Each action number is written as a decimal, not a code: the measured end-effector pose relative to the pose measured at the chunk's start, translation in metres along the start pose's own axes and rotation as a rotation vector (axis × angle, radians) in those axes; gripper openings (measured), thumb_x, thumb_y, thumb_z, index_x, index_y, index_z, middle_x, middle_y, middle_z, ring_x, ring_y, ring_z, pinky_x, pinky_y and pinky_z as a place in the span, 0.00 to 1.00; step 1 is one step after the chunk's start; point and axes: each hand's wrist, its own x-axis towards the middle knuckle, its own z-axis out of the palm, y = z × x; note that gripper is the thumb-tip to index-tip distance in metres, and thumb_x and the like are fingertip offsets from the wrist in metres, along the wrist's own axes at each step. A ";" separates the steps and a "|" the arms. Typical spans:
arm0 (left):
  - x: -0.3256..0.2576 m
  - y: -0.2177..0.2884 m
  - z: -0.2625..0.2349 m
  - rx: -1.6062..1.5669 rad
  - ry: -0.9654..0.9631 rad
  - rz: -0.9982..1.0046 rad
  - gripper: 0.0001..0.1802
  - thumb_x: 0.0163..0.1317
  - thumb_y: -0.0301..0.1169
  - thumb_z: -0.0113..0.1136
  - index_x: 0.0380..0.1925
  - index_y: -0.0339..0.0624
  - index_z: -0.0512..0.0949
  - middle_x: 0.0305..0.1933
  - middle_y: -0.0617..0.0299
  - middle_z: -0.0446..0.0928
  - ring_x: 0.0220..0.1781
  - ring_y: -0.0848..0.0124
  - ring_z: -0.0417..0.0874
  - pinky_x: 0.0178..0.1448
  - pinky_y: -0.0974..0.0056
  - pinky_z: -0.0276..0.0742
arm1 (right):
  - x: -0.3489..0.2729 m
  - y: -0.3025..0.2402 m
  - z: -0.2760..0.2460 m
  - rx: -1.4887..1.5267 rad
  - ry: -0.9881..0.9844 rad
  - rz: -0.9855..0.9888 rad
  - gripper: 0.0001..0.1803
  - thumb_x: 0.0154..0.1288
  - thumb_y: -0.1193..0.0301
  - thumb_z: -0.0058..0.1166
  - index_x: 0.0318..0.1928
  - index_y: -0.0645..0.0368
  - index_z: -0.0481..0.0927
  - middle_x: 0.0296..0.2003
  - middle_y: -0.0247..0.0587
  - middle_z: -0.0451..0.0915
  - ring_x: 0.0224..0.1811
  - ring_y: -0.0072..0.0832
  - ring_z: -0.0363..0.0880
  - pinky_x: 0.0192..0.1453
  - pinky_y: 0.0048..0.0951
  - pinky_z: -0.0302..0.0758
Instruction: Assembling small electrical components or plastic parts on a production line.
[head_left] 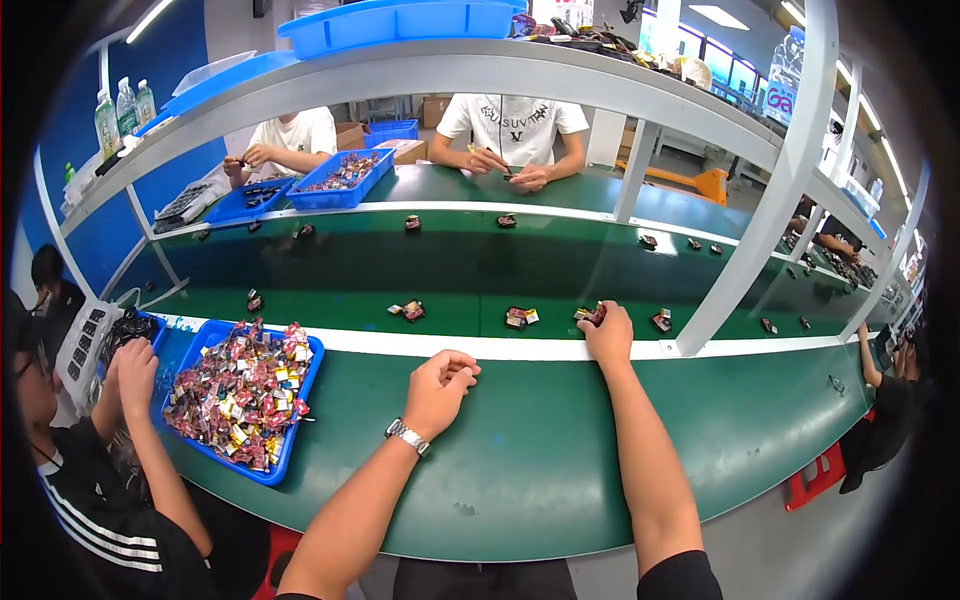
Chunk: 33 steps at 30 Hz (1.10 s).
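Both hands rest on the green surface (540, 450): the right hand (608, 335) closes on a small dark red-marked part (593, 314) at the white-edged conveyor belt (470, 345); the left hand (440, 388), curled into a loose fist, lies near a blue plastic tray (290, 440).

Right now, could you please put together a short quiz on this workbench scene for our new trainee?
1. True or false: the right hand reaches to a small part on the conveyor belt.
2. Which wrist wears a watch? A) left B) right
3. What colour is the tray of small parts beside the left hand?

Key: 1 true; 2 A; 3 blue.
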 end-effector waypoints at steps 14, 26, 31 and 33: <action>-0.005 0.022 -0.011 -0.247 -0.230 -0.149 0.15 0.73 0.32 0.49 0.51 0.33 0.74 0.44 0.54 0.82 0.37 0.72 0.82 0.39 0.69 0.79 | -0.081 -0.076 -0.061 0.570 -0.381 -0.444 0.32 0.44 0.71 0.74 0.55 0.53 0.79 0.50 0.37 0.79 0.56 0.32 0.76 0.54 0.34 0.75; -0.007 0.018 -0.012 -0.393 -0.423 -0.322 0.19 0.71 0.26 0.49 0.61 0.35 0.71 0.49 0.57 0.79 0.44 0.72 0.82 0.50 0.64 0.83 | -0.123 -0.108 -0.062 0.474 -0.453 -0.649 0.26 0.56 0.79 0.61 0.58 0.56 0.76 0.57 0.45 0.74 0.61 0.43 0.71 0.67 0.39 0.68; -0.009 0.013 -0.013 -0.419 -0.358 -0.280 0.17 0.70 0.24 0.50 0.58 0.36 0.71 0.52 0.55 0.78 0.50 0.69 0.82 0.57 0.61 0.82 | -0.142 -0.122 -0.052 0.387 -0.305 -0.645 0.17 0.57 0.77 0.63 0.49 0.54 0.82 0.53 0.42 0.76 0.55 0.40 0.76 0.58 0.37 0.76; -0.008 0.014 -0.012 -0.414 -0.370 -0.265 0.17 0.70 0.23 0.50 0.58 0.37 0.70 0.53 0.55 0.78 0.52 0.68 0.82 0.59 0.60 0.82 | -0.134 -0.114 -0.048 0.384 -0.295 -0.660 0.16 0.57 0.77 0.64 0.47 0.54 0.83 0.54 0.42 0.75 0.55 0.40 0.76 0.58 0.37 0.76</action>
